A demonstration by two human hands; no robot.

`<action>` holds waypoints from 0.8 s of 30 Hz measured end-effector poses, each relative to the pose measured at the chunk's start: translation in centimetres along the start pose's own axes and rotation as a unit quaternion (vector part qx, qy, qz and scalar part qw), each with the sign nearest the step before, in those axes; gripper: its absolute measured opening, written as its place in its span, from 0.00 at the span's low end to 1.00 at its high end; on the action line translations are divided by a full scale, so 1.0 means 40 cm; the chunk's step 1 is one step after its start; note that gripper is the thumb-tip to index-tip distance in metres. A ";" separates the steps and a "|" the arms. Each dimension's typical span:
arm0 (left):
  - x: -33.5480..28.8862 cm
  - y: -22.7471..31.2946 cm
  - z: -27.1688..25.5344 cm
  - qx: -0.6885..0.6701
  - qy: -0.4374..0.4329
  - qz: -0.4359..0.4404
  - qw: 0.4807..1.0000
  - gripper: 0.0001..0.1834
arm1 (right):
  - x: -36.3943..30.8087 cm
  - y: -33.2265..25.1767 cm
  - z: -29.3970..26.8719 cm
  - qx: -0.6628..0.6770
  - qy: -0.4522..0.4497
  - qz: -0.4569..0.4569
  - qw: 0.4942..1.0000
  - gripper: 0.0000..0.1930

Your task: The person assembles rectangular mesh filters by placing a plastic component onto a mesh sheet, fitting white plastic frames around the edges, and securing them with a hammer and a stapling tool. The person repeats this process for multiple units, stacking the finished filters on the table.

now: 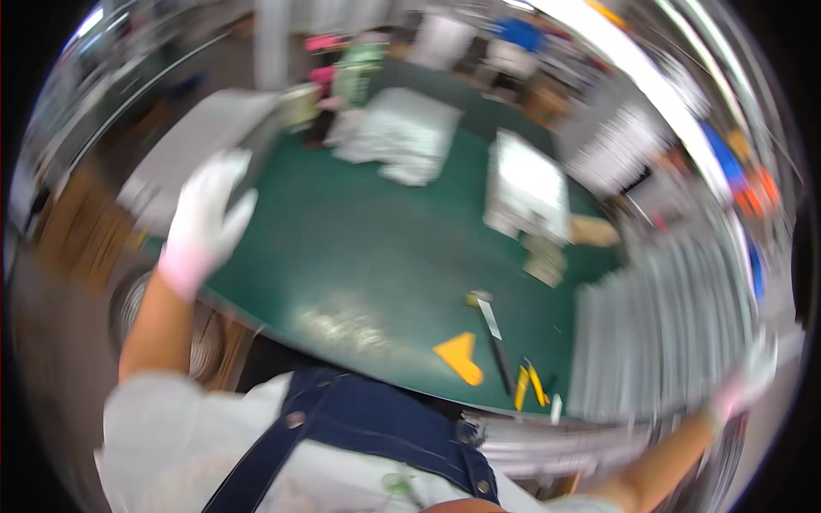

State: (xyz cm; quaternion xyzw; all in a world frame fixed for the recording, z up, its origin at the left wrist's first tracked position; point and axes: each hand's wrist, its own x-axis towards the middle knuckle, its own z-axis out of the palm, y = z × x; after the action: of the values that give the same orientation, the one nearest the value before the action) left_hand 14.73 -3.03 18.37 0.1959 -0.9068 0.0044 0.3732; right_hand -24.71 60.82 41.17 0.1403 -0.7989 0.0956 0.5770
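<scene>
My left hand (203, 214), in a white glove with a pink cuff, is raised over the left side of the green table. Its fingers are stretched, with the thumb apart. Just beyond it lies a grey flat-topped piece (201, 137); whether the fingertips touch it I cannot tell. Far to the right, my gloved right hand (748, 376) is beside the outer end of a row of grey upright panels (658, 329). Motion blurs its fingers, so its grip is unclear.
On the green table (368, 248) lie a hammer (494, 338), yellow-handled pliers (530, 385) and an orange flat piece (462, 356). Silvery packets (402, 128) and a shiny wrapped stack (528, 184) lie farther back. A round fan-like grille (137, 308) stands below the left edge.
</scene>
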 end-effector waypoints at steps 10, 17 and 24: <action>-0.085 -0.579 -0.213 0.144 -0.329 -0.414 0.837 0.50 | -0.974 -0.693 0.174 0.416 -0.434 -0.076 0.796 0.15; -0.106 -0.743 -0.218 0.063 -0.284 -0.403 0.868 0.54 | -1.028 -0.845 0.147 0.440 -0.416 -0.186 0.774 0.17; -0.031 -0.684 -0.217 0.172 -0.348 -0.364 0.847 0.38 | -1.036 -0.859 0.138 0.409 -0.403 -0.203 0.794 0.19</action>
State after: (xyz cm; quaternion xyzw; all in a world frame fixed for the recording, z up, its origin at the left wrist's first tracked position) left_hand 31.20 -26.50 19.99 0.5620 -0.8253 -0.0446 -0.0313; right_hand -5.94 31.44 -0.19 0.5477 -0.7988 0.2289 0.0982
